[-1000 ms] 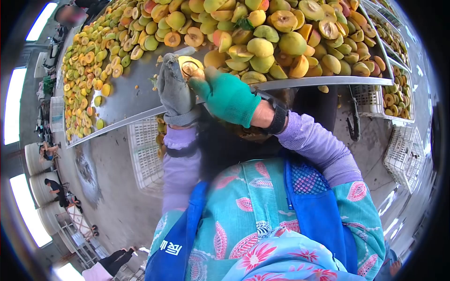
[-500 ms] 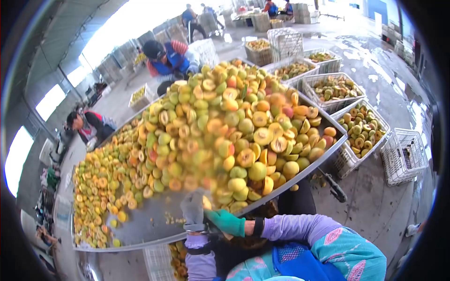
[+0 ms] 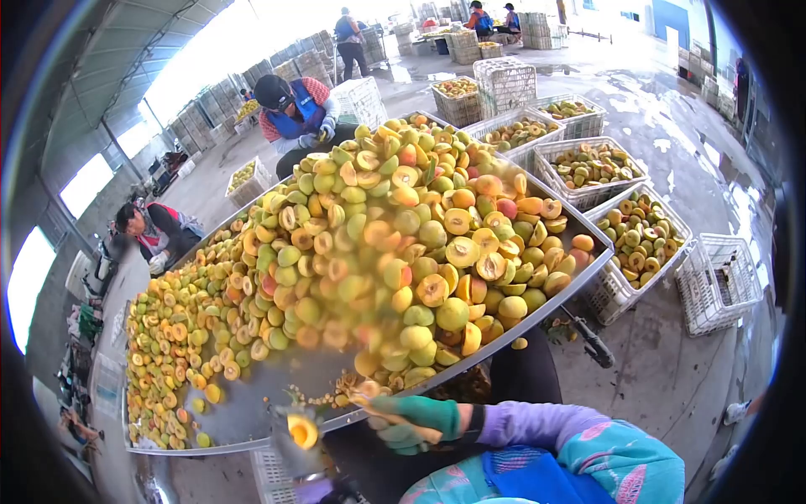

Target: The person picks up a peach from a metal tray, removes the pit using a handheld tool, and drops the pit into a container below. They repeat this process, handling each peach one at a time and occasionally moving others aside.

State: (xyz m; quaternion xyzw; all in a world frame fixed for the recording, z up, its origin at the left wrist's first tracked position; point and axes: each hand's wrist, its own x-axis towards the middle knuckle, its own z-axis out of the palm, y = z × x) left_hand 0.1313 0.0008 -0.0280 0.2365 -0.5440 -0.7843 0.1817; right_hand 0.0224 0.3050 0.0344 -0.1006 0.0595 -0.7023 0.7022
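My left hand (image 3: 294, 458), in a grey glove and smeared by motion, is low at the tray's near edge with a peach half (image 3: 303, 432) in its fingers. The half's orange cut face and hollow point up. To its right my right hand (image 3: 417, 422), in a green glove, is closed round a wooden-handled tool (image 3: 395, 412). The tool's tip points left, over the rim, close to small scraps (image 3: 340, 393) on the metal. In front of both hands the metal tray (image 3: 277, 378) bears a big heap of halved peaches (image 3: 361, 244), blurred in the middle.
White crates of fruit (image 3: 642, 231) stand along the tray's right side, with another white crate (image 3: 720, 281) beyond. A black handle (image 3: 592, 340) juts from the tray's right edge. Two people (image 3: 294, 113) (image 3: 155, 231) sit at the far and left sides. A crate (image 3: 273, 475) stands below the near edge.
My hands were together at the near rim and are now apart. The left has moved left and down with the peach half; the right has stayed near the rim with the tool.
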